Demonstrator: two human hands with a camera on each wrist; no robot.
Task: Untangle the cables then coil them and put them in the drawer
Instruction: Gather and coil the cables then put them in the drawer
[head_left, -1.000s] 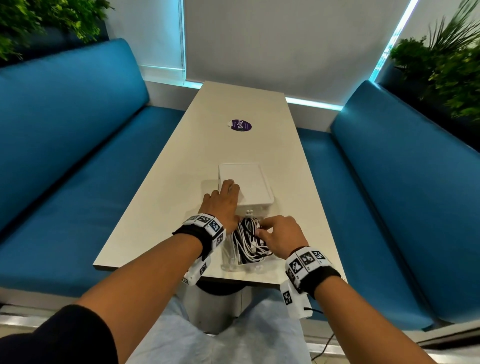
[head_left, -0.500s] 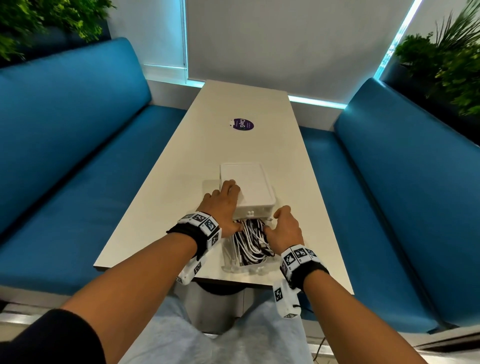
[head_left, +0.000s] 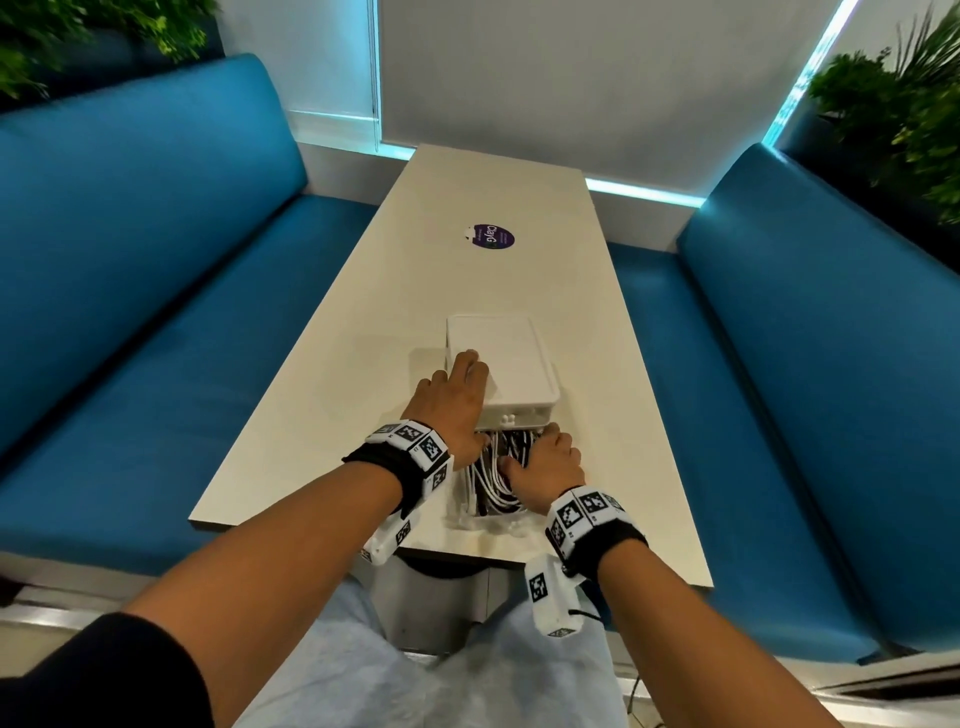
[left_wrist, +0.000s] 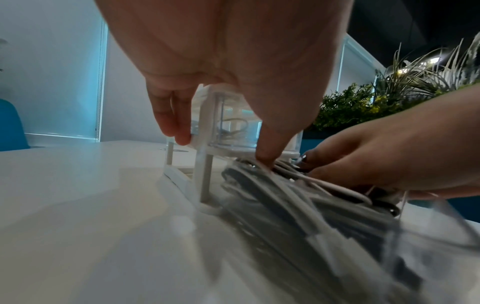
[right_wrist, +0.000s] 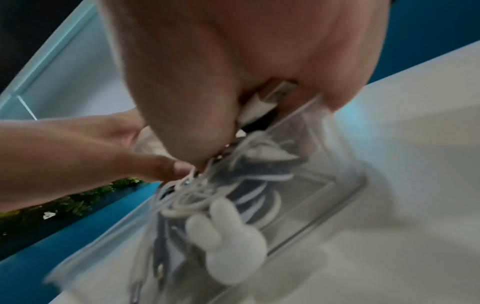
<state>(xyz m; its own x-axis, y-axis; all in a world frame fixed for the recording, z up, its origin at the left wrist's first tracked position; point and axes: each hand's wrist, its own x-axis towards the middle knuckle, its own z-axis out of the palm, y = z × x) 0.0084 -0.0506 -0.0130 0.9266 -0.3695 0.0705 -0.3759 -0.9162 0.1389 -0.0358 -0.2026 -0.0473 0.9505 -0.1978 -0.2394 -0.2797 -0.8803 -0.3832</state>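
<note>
White cables (head_left: 493, 475) lie heaped in your open drawer (head_left: 470, 522) on the table (head_left: 363, 374), your left hand (head_left: 457, 410) flat on the box (head_left: 504, 364), right hand (head_left: 548, 462) gripping a plug, so loops could snag on closing.

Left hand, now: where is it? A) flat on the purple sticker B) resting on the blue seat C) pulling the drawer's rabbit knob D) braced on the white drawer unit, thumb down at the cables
D: the left hand lies across the near left corner of the white drawer unit, and the left wrist view shows its thumb reaching down onto the cables in the open clear drawer.
</note>
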